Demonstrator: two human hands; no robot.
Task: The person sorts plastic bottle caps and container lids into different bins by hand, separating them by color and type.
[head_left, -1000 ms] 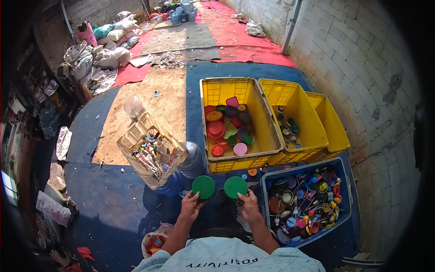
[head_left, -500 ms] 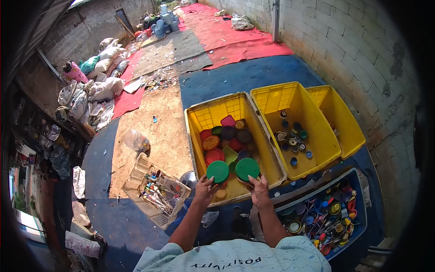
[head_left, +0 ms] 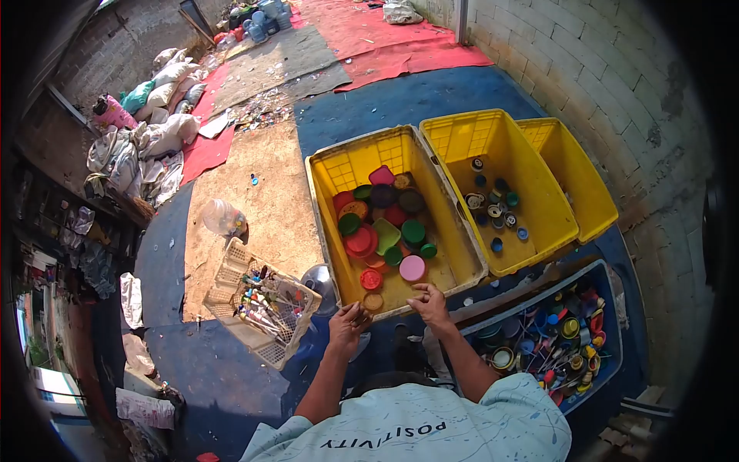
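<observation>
Just beyond your light blue shirt [head_left: 416, 412], both arms are extending toward the near rim of the large yellow bin [head_left: 454, 289]. Your left hand [head_left: 349, 325] is hovering at the rim's left part, its fingers half curled, the thumb close to them, and it is showing nothing in its grasp. Your right hand [head_left: 429, 306] is hovering farther right by the same rim, partly open, fingers loosely bent, also showing nothing held.

To your right, the blue bin [head_left: 613, 339] is holding a heap of mixed caps [head_left: 566, 343]. To your left, the tan crate [head_left: 227, 294] is tilting and holding sticks and small pieces [head_left: 265, 308]; a clear jug [head_left: 318, 281] is standing between it and the large yellow bin.

Inside that bin, a tan lid [head_left: 372, 301] is lying nearest your hands, with a pink lid [head_left: 412, 268] beyond your right hand. Green lids [head_left: 413, 230] are lying farther in, among red, purple and orange ones. Beside it, the middle yellow bin [head_left: 539, 223] is holding small caps [head_left: 496, 208], and another yellow bin [head_left: 589, 196] is standing right of that.

Farther off, a clear container [head_left: 223, 218] is resting on the tan mat [head_left: 269, 185], and sacks [head_left: 165, 96] are piling up at left.
</observation>
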